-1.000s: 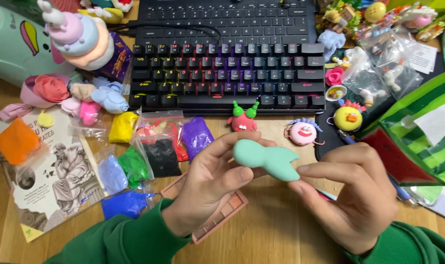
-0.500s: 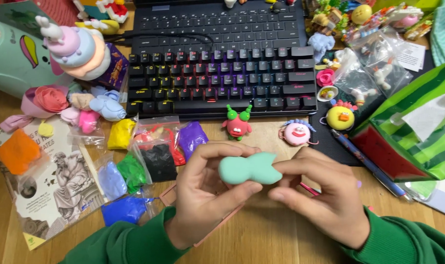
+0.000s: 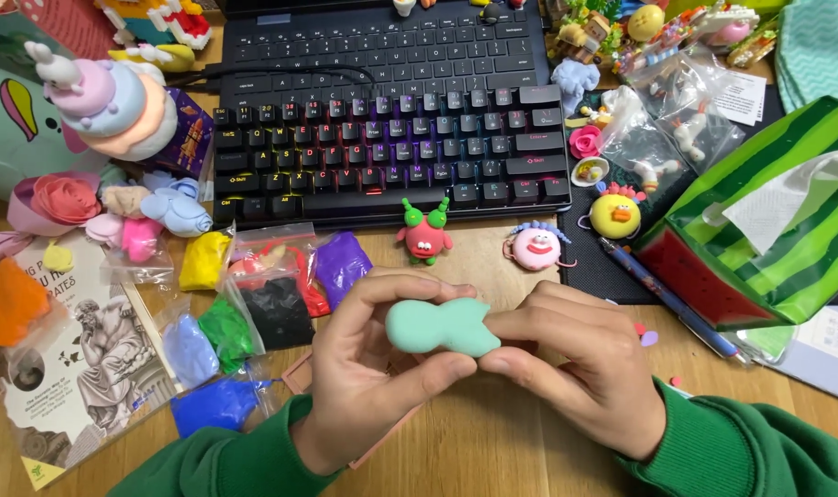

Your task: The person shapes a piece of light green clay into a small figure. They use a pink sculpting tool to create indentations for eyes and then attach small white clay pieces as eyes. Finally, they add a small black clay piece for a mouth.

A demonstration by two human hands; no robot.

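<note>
Above the wooden bench [image 3: 493, 460], just in front of the black keyboard [image 3: 391, 156], your left hand [image 3: 364, 387] and right hand [image 3: 589, 368] both have their fingers clamped on a mint-green clay lump [image 3: 440, 326], bagged clay colours lying left.

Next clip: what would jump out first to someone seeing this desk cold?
The mint-green clay lump at centre, pinched between the left hand and right hand. Behind it sits a black keyboard with glowing keys. Bags of coloured clay crowd the left, and a watermelon-striped tissue box stands at right.
</note>
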